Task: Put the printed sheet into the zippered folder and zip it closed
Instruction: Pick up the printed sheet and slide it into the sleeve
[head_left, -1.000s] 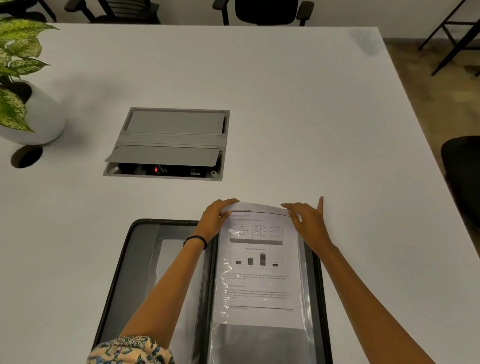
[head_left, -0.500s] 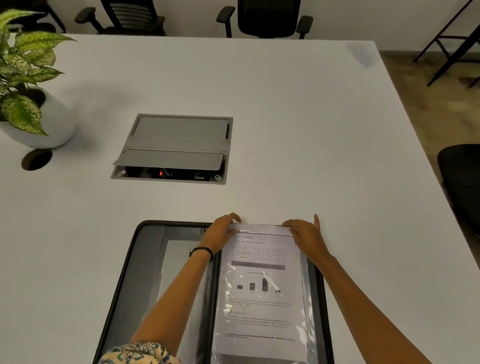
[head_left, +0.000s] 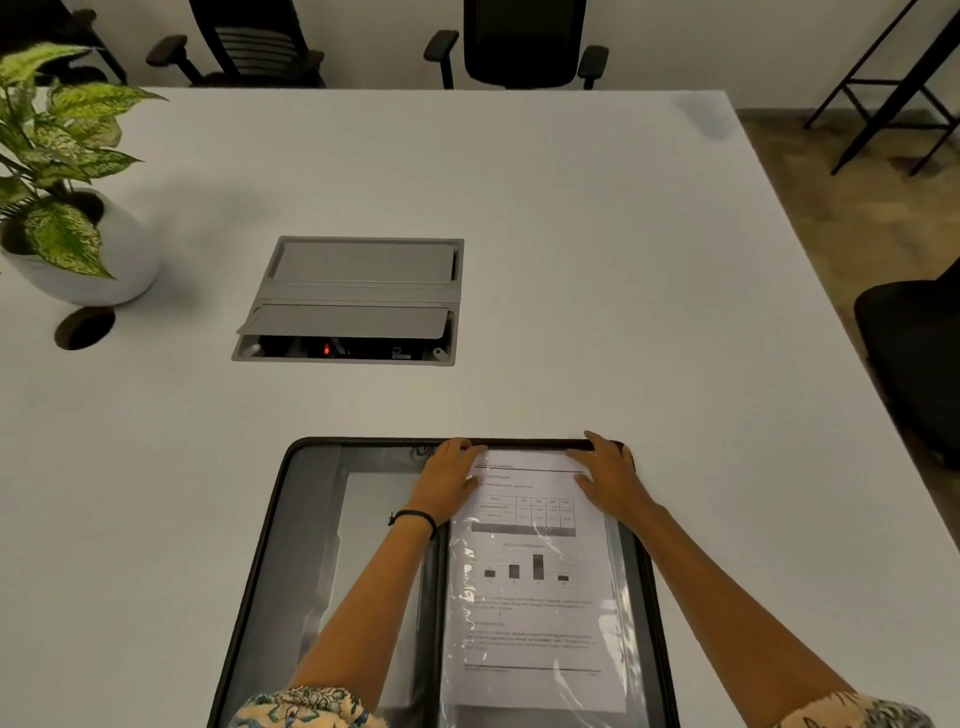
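Both forearms are bare below short, patterned sleeves printed in pale yellow, teal and dark tones. A thin black band (head_left: 415, 517) circles the wrist of the left hand (head_left: 449, 480). The right hand (head_left: 608, 475) wears nothing.

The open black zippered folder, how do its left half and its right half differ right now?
The open black zippered folder's left half shows only grey lining and pockets; the right half holds the white printed sheet under glossy clear plastic. Both hands, left and right, press flat on the right half; only the left forearm crosses the left half. Both halves lie flat, unzipped.
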